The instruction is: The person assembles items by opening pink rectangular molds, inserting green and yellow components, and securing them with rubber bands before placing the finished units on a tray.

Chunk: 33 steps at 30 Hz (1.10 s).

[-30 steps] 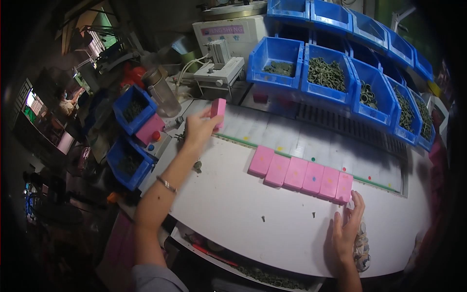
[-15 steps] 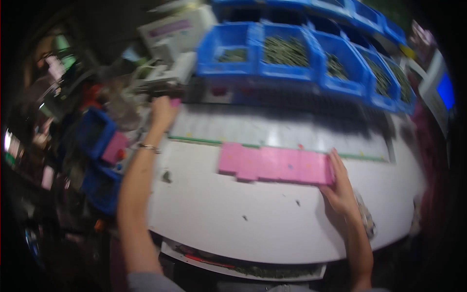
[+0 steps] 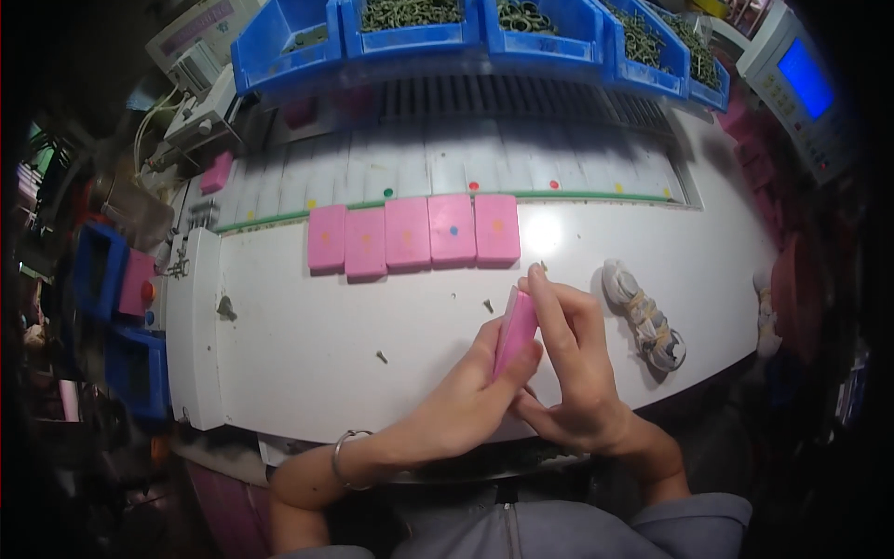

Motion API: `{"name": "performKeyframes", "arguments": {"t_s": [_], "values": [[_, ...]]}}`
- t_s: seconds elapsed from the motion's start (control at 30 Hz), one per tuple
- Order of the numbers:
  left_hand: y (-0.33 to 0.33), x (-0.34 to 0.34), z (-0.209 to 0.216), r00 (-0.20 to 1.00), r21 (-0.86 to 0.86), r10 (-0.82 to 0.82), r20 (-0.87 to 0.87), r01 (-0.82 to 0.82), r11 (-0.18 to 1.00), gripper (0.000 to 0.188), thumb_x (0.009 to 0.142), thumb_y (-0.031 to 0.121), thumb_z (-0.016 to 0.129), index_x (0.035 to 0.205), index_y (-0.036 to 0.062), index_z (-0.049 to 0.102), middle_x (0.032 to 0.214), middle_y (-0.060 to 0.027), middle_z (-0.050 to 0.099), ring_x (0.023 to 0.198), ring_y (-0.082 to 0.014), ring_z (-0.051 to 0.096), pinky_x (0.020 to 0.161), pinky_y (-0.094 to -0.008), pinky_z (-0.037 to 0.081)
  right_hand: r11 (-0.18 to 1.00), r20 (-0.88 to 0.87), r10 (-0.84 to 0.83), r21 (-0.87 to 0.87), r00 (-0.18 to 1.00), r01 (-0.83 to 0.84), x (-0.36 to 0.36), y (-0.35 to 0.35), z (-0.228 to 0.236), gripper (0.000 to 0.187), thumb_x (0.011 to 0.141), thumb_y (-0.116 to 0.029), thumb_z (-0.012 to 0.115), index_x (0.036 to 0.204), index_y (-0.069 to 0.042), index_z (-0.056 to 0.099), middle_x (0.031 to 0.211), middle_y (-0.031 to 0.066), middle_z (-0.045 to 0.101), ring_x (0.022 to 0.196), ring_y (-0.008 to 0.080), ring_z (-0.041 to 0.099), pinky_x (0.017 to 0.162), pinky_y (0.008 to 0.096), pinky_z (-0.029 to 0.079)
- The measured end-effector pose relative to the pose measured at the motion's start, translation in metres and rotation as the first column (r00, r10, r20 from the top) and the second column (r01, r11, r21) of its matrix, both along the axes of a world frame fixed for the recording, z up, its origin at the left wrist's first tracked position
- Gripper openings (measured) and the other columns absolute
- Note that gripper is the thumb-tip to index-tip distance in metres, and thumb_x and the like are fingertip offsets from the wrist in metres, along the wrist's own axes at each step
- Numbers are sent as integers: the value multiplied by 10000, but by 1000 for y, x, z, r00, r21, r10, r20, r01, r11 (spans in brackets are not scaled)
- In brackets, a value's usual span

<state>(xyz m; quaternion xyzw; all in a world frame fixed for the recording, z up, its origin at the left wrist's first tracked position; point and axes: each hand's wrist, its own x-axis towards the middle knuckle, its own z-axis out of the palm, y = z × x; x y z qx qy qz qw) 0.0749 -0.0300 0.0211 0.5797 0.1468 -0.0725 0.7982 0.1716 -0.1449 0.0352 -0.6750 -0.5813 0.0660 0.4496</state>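
Note:
In front of me, near the table's front edge, a flat pink rectangular block is held tilted up on its edge. My left hand is closed round its lower left part, with the thumb along the near side. At its upper right, my right hand is closed on the same block, its fingers bent over the far end; some fingertips are hidden. Beyond my hands, a row of several similar pink blocks lies side by side on the white table, with small coloured dots on their faces.
Behind the row runs a white slatted track with a green strip. Blue bins of small greenish parts stand above it. A tied cloth bundle lies at right, and a machine with a blue screen is beyond. Loose screws dot the table.
My hands have come together from far apart. The left came back from the machine at far left, and the right let go of the row's end. The view has also shifted.

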Motion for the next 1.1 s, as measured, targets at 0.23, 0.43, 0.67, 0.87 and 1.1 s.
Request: {"name": "performKeyframes", "arguments": {"t_s": [0.23,0.43,0.67,0.87,1.1], "values": [[-30,-3,-10,928,-366,361,-89,-368,855,623,954,527,212,1262,7,364,1112,-135,525,1011,-273,571,901,-410,462,918,306,-395,166,866,361,-26,-18,-22,735,626,-142,802,1234,104,470,1085,179,496,943,282,483,748,339,426],[-19,-1,-12,887,-441,452,-91,-443,781,680,942,561,219,1244,-27,380,889,-113,536,845,-251,599,739,-395,513,982,119,110,140,987,-126,-49,-40,-30,263,702,-85,719,935,22,662,735,60,599,525,167,529,473,276,422],[-28,-12,0,948,-89,299,106,-290,953,542,1002,369,248,930,-66,564,671,-83,567,561,-131,542,552,-247,476,952,-472,-257,27,843,305,-23,-20,5,187,849,69,533,1026,23,569,679,69,575,539,110,585,476,240,467],[-28,-14,-2,954,-13,286,89,-286,958,507,993,322,250,926,-75,559,639,-101,564,553,-139,543,552,-258,467,961,-538,-261,-64,801,270,-14,-17,2,83,910,21,458,961,30,522,654,49,543,513,73,551,467,194,454],[-25,-12,-5,947,-56,315,64,-312,949,544,989,336,232,874,-76,569,651,-102,581,535,-131,546,526,-261,456,982,-765,-121,3,633,191,-11,-16,1,80,919,6,454,964,29,516,705,54,555,531,61,548,472,186,452]]}}
